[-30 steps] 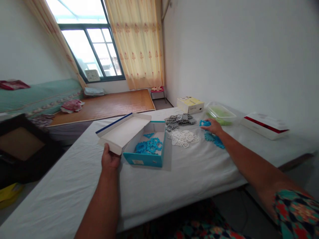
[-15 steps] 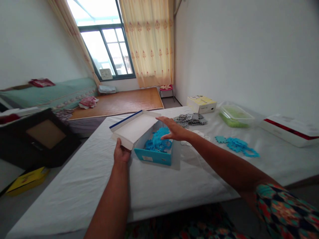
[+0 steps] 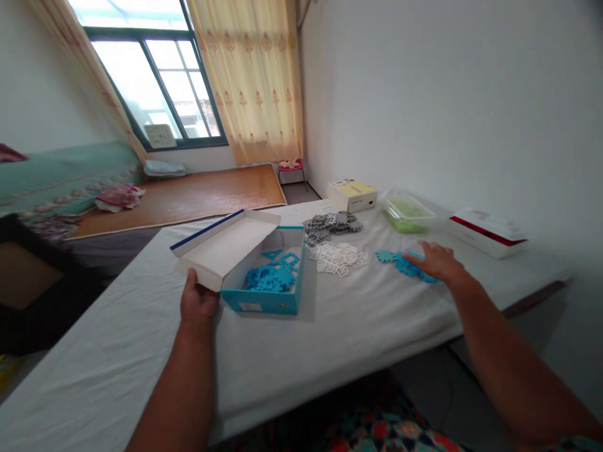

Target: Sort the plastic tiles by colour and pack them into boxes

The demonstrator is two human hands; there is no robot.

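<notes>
My left hand (image 3: 200, 300) grips the near edge of the raised white-lined lid (image 3: 230, 242) of a blue box (image 3: 261, 302). The lid is folded back to the left. Blue toothed interlocking pieces (image 3: 271, 277) lie loose inside the box. Farther right, my right hand (image 3: 438, 260) is above a small heap of blue interlocking pieces (image 3: 409, 267), fingers apart. The hand covers part of that heap, so whether the fingertips touch it is unclear. A lighter blue piece (image 3: 385, 256) lies at the heap's left end.
White pieces (image 3: 336, 256) and grey toothed pieces (image 3: 332, 225) lie right of the box. Behind them stand a yellow-and-white box (image 3: 352, 194), a clear container with green contents (image 3: 407, 213) and a white box with a red band (image 3: 487, 233). White cloth (image 3: 282, 364) covers the table.
My right hand has moved from over the blue box to the heap on the right. My left hand still holds the lid. The view has turned to the right.
</notes>
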